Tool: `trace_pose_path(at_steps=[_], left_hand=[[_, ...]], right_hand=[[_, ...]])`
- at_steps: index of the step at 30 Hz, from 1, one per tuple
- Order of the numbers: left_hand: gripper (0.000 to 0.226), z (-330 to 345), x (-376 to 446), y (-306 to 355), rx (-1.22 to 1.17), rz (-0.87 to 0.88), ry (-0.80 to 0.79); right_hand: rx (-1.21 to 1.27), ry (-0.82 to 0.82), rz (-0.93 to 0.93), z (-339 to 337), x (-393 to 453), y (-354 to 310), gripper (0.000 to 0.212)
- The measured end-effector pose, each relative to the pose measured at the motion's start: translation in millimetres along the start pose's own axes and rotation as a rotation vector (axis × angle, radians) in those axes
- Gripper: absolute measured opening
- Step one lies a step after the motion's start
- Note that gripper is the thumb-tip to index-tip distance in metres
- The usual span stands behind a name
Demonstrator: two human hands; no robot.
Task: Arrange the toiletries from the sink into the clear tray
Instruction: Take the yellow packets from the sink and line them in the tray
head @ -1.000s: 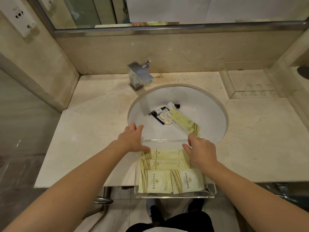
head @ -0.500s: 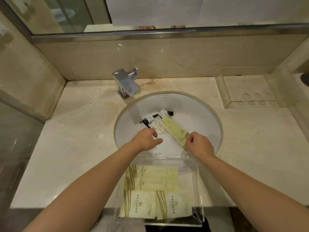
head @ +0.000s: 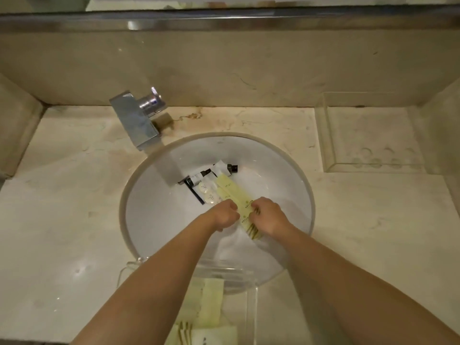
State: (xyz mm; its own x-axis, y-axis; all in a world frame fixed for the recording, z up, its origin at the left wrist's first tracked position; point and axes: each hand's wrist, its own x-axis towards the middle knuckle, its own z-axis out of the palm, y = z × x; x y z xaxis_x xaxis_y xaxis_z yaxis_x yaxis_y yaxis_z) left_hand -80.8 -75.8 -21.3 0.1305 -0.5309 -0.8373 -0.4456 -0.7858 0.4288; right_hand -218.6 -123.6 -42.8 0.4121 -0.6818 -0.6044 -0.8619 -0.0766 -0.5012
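Hiding much of the clear tray (head: 251, 305), both forearms.

Both bare forearms reaching up from the bottom edge toward 12 o'clock, converging near the middle. Left hand (head: 225, 216) knuckles-up, fingers curled under, thumb side turned toward 3 o'clock. Right hand (head: 267, 216) just beside it at 3 o'clock, back facing up, fingers bent and pinching inward toward 9 o'clock. Hands close together, fingertips nearly meeting. Wrists straight.
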Motion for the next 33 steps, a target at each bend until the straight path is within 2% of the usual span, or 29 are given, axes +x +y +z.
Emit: trace_pose_path(at_steps=[2,5,10,12,17,21,23,25,28,33], left_hand=[[0.044,7,10,3,-0.065,-0.043,-0.017],[0.04,13,22,6,-0.18,-0.077,0.021],[0.006,17,34,2,-0.347,-0.127,0.115],[0.019,17,36,3,-0.379,-0.128,0.139],[0.032,16,33,6,-0.391,-0.135,0.239],[0.046,9,26,6,-0.462,-0.123,0.246],[0.047,3,19,4,-0.508,-0.099,0.249],[0.04,-4,11,2,-0.582,-0.07,0.234],[0.026,-16,-5,-2,-0.677,0.0,0.141],[0.026,-39,-45,-13,-0.726,0.09,-0.063]], right_hand=[[0.016,-0.056,0.008,-1,7,1,0.044],[0.042,-0.089,0.058,0,16,2,0.042],[0.118,-0.067,0.119,2,20,2,0.035],[0.195,-0.069,0.139,2,19,1,0.034],[0.283,-0.078,0.172,2,15,-4,0.04],[0.269,-0.005,0.135,2,7,-10,0.024],[0.345,0.004,0.117,1,1,-16,0.017],[0.458,0.002,0.117,-2,-5,-24,0.011],[0.609,-0.005,0.103,-6,-15,-35,0.019],[0.779,0.037,0.055,-12,-41,-59,0.017]])
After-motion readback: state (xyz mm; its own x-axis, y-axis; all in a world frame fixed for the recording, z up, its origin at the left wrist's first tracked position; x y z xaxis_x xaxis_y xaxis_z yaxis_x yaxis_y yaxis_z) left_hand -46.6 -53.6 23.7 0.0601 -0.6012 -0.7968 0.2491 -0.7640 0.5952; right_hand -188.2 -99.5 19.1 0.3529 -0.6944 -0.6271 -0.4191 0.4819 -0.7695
